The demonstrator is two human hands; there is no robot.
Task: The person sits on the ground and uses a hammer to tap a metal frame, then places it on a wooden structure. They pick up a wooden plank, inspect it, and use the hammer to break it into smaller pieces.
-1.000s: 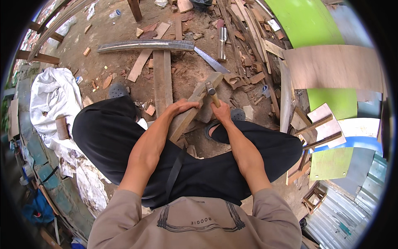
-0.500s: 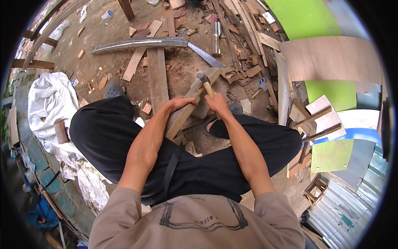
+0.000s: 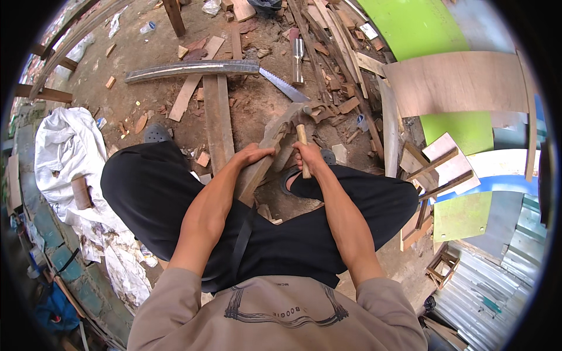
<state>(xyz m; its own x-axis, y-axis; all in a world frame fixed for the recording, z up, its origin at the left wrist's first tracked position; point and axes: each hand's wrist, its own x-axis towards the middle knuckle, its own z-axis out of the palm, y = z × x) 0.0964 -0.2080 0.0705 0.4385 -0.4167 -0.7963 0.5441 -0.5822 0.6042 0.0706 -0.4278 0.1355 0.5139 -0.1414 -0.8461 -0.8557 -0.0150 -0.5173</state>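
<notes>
Centre of the frame, and both hands are busy on one piece of wood. The left hand [image 3: 253, 155] sits on the wooden board [image 3: 266, 158], fingers curled over its upper edge and clamped tight, pinning it at a slant between the knees. The board runs from the lap up toward the middle of the picture, its far end tilted up and to the right. Just beside it, the right hand [image 3: 309, 158] is wrapped firmly round the pale wooden handle of a hammer [image 3: 301, 137], fist closed, handle standing nearly upright. The hammer's dark head sits right at the board's top end; whether it is touching the wood I cannot tell.

Above the hands, a handsaw [image 3: 284, 86] lies on the dirt, blade angled down to the right. A long curved grey strip [image 3: 190, 70] stretches across the upper left, with a flat plank [image 3: 218, 120] running down from it toward the left knee. Over at the left edge, a crumpled white sheet [image 3: 64, 152]. Upper right, a bright green panel [image 3: 415, 26] and a brown plywood sheet [image 3: 456, 82].
</notes>
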